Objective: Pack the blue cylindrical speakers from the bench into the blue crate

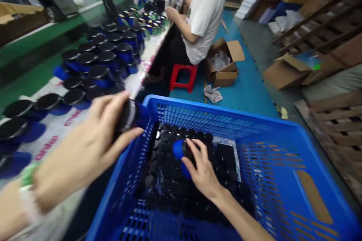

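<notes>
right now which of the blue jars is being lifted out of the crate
The blue jar under the right hand, inside the blue crate. The left hand holds another at the table edge, outside the crate.

Seen from my head camera, my left hand (pixel 85 154) and right hand (pixel 202 171) are both bare, with no gloves or sleeves on either forearm, and my left wrist carries a pale beaded bracelet (pixel 28 205) next to a green band (pixel 27 175).

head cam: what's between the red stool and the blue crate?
In the head view, only bare teal floor lies between the red stool and the blue crate; crumpled paper sits just right.
</notes>
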Tool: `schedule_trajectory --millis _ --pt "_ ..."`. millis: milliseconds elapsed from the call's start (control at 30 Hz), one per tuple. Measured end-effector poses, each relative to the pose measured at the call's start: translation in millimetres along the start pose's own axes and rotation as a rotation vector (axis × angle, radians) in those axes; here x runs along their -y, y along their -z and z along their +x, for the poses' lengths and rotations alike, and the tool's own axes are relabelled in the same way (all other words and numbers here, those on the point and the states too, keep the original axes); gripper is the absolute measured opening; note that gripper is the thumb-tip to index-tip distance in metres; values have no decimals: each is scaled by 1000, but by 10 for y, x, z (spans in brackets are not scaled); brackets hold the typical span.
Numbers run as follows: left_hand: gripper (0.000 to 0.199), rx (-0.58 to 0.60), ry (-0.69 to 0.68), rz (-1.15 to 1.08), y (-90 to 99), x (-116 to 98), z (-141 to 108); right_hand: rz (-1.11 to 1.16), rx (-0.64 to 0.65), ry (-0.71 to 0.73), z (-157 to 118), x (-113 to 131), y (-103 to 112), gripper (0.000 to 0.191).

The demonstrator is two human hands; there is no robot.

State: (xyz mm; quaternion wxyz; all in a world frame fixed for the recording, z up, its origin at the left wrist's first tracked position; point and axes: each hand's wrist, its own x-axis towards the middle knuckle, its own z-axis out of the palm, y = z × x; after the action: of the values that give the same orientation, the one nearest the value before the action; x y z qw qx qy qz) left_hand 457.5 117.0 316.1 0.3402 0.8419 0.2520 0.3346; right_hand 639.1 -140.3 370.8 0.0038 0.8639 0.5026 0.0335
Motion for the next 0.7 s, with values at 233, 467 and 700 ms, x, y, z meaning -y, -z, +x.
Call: schedule_trajectory --millis 233,467,700 --pt "66 434 -256 -22 -2035 -1838 280 -389 -32 -620 -1008 -2638 354 55" --pt "67 527 -494 94 -3843 -3137 562 -618 87 -656 -1278 -3572 146 51" --pt "68 678 -654 192 -4845 -3676 768 -578 60 -658 -1298 -3720 82 50"
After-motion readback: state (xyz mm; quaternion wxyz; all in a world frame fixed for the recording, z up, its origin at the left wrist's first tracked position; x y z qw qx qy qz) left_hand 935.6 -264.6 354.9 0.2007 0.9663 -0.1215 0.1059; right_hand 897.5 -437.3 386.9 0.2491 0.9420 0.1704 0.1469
